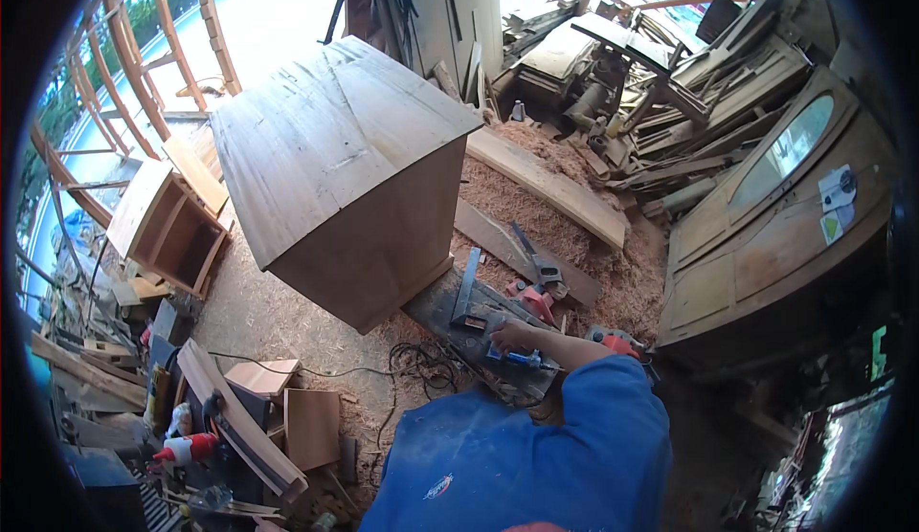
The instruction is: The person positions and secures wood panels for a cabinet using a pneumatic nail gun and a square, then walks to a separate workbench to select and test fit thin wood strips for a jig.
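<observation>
Although wood shavings bury a good part of it, the floor shows paler patches toward the L side of the view. Biggest thing standing there = tall wooden cabinet, approx. ctr-L, w/ a flat, streaky, greyish top & a brown side toward the person. Far R, a big wooden door w/ a rounded glass pane stands at a slant. Beyond it, upper R: lumber pile, boards lying every which way. At the bottom edge, the person's blue shirt fills the ctr, R sleeve bent toward the tools. L of the tall cabinet sits a small open-front cabinet; on the other side, a thick plank lies across the shavings.

Next size down: dark tabletop, narrow, just beside the tall cabinet's base, btwn it & the person. On it, a metal square, long leg pointing away, corner end nr the R hand. Red power tool just past the hand; second power tool, red & grey, nr the R sleeve. Black cord coils L of the tabletop. Red-&-white bottle lies among scraps, lower L.

Re hands: R hand is over the tabletop, right at a blue tool, which is by the tabletop's near end. Fingers too small to make out, so can't tell if they grip it or only touch. L hand's out of view; can't tell its state.
</observation>
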{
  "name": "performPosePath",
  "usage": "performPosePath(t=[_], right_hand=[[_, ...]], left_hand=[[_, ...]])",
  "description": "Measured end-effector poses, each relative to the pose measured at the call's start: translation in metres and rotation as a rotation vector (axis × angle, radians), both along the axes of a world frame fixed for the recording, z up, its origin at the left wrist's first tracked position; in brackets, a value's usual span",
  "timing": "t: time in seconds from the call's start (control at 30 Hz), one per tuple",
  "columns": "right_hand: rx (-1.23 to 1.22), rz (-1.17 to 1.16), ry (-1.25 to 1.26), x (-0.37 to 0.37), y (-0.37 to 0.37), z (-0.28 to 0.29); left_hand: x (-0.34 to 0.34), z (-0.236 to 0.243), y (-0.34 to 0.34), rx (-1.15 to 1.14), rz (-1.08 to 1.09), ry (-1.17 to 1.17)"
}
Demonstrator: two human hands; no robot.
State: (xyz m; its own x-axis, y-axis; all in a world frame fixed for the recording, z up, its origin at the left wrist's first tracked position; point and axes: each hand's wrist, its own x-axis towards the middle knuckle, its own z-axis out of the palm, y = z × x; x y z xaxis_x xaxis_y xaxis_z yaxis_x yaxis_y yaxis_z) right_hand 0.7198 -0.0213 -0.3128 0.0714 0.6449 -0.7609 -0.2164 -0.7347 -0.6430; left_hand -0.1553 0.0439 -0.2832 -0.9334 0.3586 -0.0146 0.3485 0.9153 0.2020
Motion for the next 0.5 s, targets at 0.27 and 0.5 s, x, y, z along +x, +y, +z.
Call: performPosePath(t=[0.27,0.5], right_hand=[[0.12,0.477,-0.273,-0.1,0.019,0.006],[0.048,0.438,-0.217,-0.137,0.017,-0.009]], left_hand=[[-0.003,-0.014,0.007,0.189,0.035,-0.2],[-0.017,-0.015,-0.012,0.49,0.122,-0.424]])
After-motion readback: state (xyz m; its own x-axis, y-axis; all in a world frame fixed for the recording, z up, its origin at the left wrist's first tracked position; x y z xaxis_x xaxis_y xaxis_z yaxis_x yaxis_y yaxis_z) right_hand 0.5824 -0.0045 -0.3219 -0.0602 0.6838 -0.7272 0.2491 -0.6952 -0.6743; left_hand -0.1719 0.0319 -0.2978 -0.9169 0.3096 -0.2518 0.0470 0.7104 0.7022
